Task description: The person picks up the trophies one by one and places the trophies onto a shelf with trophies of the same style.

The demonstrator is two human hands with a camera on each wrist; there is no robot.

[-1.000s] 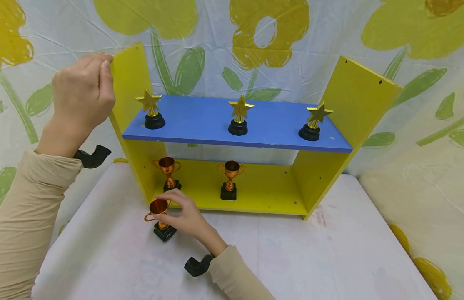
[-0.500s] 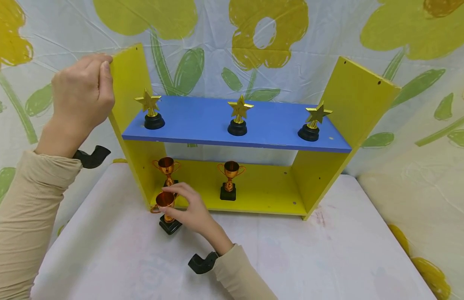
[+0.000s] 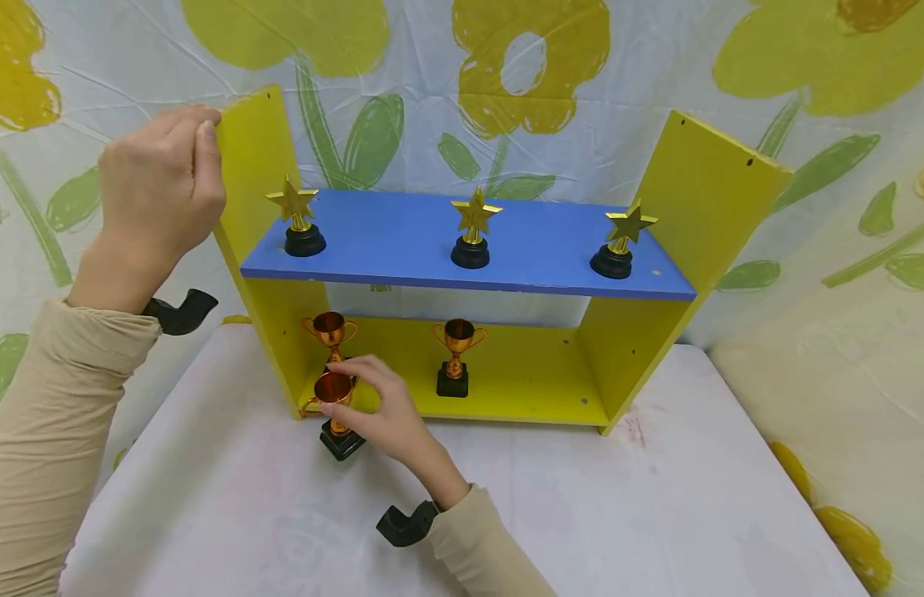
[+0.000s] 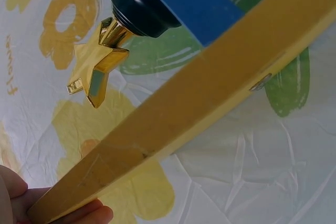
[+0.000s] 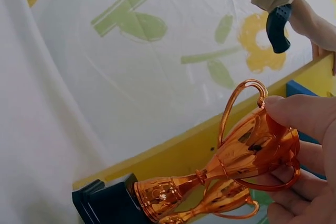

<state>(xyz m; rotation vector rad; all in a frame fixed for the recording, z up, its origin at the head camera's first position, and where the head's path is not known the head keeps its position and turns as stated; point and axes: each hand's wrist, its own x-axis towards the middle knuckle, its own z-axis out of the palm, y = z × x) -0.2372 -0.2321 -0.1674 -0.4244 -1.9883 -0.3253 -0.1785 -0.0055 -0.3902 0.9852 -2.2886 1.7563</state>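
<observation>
From the head camera, the right hand (image 3: pixel 391 414) grips a copper cup trophy (image 3: pixel 335 410) by its bowl, fingers curled round it; the black base sits at or just above the worktop (image 3: pixel 581 514), just in front of the shelf unit's (image 3: pixel 701 199) lower board near its left end. Behind it two more cup trophies (image 3: pixel 454 352) stand on that yellow board. The left hand (image 3: pixel 159 191) clasps the top of the unit's left side panel, thumb in front. Three star trophies (image 3: pixel 473 228) stand along the blue shelf (image 3: pixel 402 249).

From the left wrist, fingertips (image 4: pixel 84 214) pinch the yellow panel's edge; one star trophy hangs into view beside the blue board.

From the right wrist, thumb and fingers (image 5: pixel 302 114) wrap the cup's bowl, which lies tilted, a second cup just behind it.
</observation>
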